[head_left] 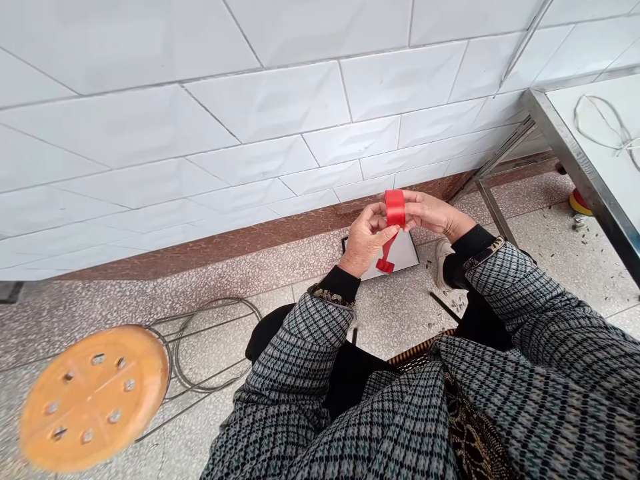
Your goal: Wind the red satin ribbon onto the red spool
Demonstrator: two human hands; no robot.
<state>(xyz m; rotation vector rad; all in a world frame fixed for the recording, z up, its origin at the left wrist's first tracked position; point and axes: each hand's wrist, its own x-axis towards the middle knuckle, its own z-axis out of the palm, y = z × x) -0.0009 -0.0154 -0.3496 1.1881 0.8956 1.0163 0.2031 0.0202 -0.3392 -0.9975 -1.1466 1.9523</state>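
A roll of shiny red ribbon (pixel 395 208) is held up between my two hands in the head view. My left hand (pixel 367 239) pinches it from the left, thumb along its lower edge. From the right, my right hand (pixel 433 213) grips the roll, with fingers reaching behind or into it. A loose length of the ribbon hangs below and ends in a folded piece (pixel 385 266). Under the hands, a white flat panel with a dark edge (pixel 406 255) lies on the floor, partly hidden by them.
An orange round stool (pixel 95 400) with metal legs lies tipped on the speckled floor at left. A metal-framed table (pixel 585 160) with a white cable (pixel 617 133) stands at right. Beneath it is a red and yellow object (pixel 580 201). White wall tiles (pixel 280 100) rise ahead.
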